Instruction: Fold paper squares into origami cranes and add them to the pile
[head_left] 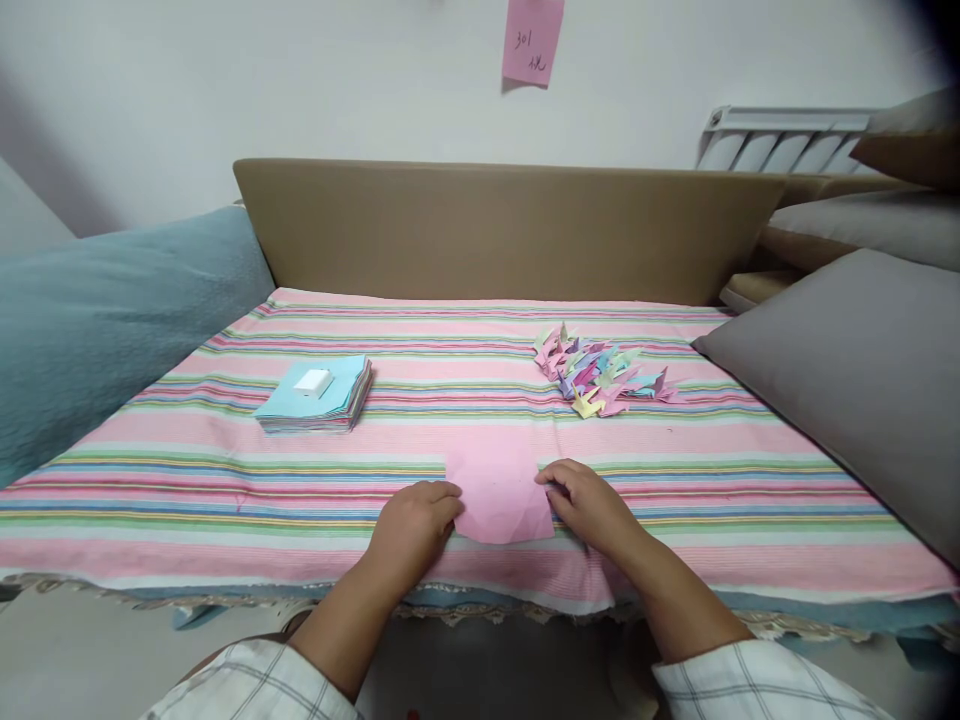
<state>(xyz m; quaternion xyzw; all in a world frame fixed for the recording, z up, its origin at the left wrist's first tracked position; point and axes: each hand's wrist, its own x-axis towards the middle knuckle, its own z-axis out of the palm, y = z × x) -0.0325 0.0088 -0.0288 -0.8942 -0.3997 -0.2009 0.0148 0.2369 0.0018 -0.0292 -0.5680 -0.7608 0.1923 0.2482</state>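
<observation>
A pink sheet of paper point(501, 490) lies on the striped cloth in front of me. My left hand point(416, 522) has its fingers curled together at the sheet's left edge. At the right edge, my right hand point(583, 500) pinches the paper between thumb and fingers. The sheet looks almost flat, with its near edge slightly uneven. Beyond it to the right sits a cluster of folded paper cranes point(592, 372) in pink, purple, blue, green and yellow. A stack of coloured paper point(334, 405), light blue on top, stands to the left with a small white block point(313, 382) on it.
The striped cloth point(187, 470) covers the sofa seat, which has a brown backrest point(495, 235). A blue-covered armrest point(127, 320) borders the left, and grey cushions point(855, 370) pile up on the right. A pink note point(531, 40) hangs on the wall near a white radiator point(787, 135).
</observation>
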